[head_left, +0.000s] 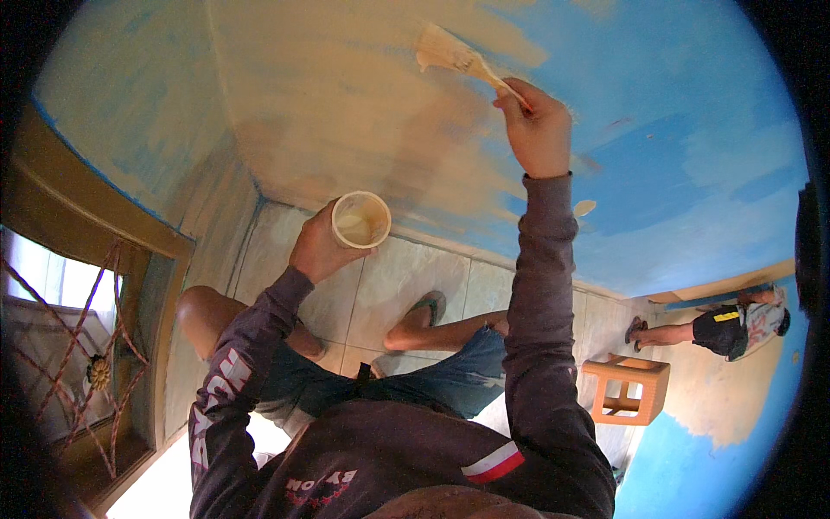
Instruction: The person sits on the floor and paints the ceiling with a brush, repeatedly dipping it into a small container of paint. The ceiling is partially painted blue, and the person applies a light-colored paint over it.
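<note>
My left hand [316,246], closed, grips a pale plastic cup [337,227]. Cream-coloured paint [359,232] shows inside it. Higher up and to the right, my right hand [538,130] has its fingers wrapped round the thin handle of a paintbrush [462,57]. Cream paint coats the broad brush head, which lies against or very close to the wall [346,95]; I cannot tell which. Around the brush the wall is streaked beige, while blue paint [657,156] covers much of the part right of my hand.
An orange-brown plastic stool [644,370] stands on the tiled floor [467,278] at the right. Beyond it another person [735,329] stands by the wall. On the left is a brown-framed door [173,259] with a twisted metal grille [65,368]. My legs are bent below the cup.
</note>
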Tool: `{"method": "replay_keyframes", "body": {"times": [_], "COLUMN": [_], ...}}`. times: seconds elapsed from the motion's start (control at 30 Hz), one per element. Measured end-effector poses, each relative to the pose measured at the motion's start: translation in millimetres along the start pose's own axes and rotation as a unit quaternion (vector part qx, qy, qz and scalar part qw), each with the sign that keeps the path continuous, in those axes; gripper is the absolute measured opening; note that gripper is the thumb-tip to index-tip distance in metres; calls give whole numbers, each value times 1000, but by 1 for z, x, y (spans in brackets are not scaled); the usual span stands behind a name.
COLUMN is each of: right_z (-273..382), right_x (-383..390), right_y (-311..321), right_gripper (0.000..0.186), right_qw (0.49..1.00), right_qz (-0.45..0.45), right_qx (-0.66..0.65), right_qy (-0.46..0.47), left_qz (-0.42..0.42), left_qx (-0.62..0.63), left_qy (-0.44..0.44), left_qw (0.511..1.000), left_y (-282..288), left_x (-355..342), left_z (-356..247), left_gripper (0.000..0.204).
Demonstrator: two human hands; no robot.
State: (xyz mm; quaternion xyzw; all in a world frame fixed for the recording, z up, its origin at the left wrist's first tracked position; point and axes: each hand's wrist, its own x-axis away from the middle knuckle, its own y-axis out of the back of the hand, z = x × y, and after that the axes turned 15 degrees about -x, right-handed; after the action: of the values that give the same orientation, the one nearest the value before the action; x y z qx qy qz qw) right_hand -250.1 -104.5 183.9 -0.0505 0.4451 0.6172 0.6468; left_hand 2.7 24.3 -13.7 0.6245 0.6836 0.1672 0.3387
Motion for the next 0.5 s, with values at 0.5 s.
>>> {"method": "replay_keyframes", "body": {"times": [0.5], "right_z": [-73], "right_x": [83], "right_y": [243], "right_gripper": [29], "right_qw": [968], "right_qz": [-104], "right_qx": [205], "right_qy": [-104], "left_qz": [-3], "left_qx": [-6], "left_qy": [8], "left_qw": [1000], "left_y": [2], "left_x": [5], "left_z": [9], "left_gripper": [76]}}
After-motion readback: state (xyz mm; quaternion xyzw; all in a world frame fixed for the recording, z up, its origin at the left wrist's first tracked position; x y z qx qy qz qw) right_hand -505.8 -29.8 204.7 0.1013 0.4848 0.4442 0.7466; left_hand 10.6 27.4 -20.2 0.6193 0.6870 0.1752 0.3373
